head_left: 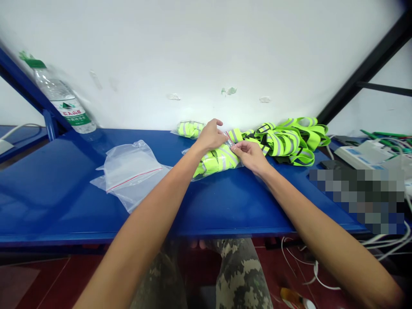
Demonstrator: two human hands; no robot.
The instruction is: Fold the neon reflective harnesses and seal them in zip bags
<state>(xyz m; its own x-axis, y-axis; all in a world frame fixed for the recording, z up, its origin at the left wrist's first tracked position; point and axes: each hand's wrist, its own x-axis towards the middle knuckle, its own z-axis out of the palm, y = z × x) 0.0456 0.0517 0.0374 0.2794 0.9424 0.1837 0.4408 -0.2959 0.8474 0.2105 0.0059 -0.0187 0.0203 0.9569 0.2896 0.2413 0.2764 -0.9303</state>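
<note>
My left hand (210, 136) and my right hand (251, 156) meet above a folded neon-yellow reflective vest (216, 161) inside a clear plastic bag. Between the fingers of both hands is a small, shiny, clear plastic piece (229, 143), probably the bag's edge, though its exact form is hard to tell. A second bagged vest (189, 128) lies behind my left hand. To the right of my right hand is a loose heap of reflective vests (289, 141). A flat zip-seal plastic bag (128, 171) lies left of my left arm.
A blue table (225, 206) stands against a white wall, with a lying water bottle (61, 96) at back left. A white device (363, 154) and green-and-white cables (386, 141) sit at right. A pixelated patch covers the right side.
</note>
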